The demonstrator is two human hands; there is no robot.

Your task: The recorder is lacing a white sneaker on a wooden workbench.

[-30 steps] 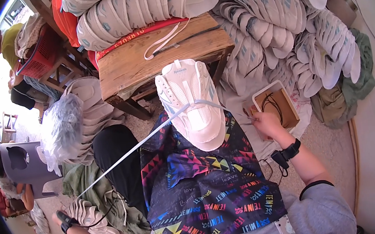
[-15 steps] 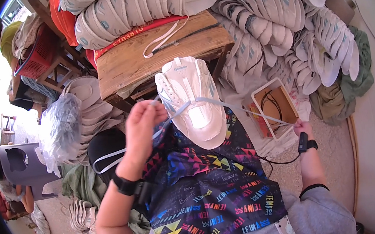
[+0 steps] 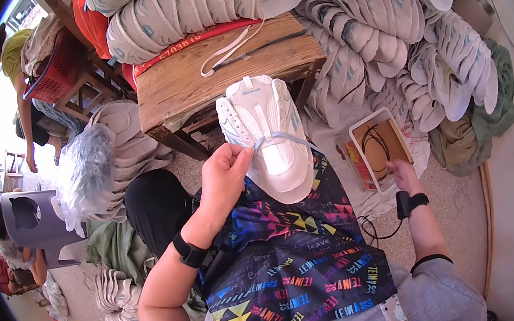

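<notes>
A white shoe upper [image 3: 281, 173] with pale blue side panels lies on my apron-covered lap, its tongue end toward the wooden bench. A light blue-grey shoelace [image 3: 286, 135] crosses its throat. My left hand [image 3: 224, 180] is closed in a pinch on the lace at the left edge of the throat. To the right, my right hand [image 3: 405, 177] is apart from the upper, beside a white open box. Its fingers look loosely parted and slightly blurred, with no lace visible in them. Past the upper's right edge, the lace's free end is lost against the apron.
The wooden bench [image 3: 227, 74] stands ahead, with a loose pale lace [image 3: 225, 58] on it and stacked uppers [image 3: 188, 15] behind. More uppers [image 3: 373, 11] pile up at right. The white box [image 3: 405, 136] holds a black cable. A grey stool [image 3: 29, 236] and another person [image 3: 15, 49] are at left.
My left hand has moved right and down onto the lace beside the throat. The lace stretched taut to my right hand is no longer visible; that hand has shifted slightly left.
</notes>
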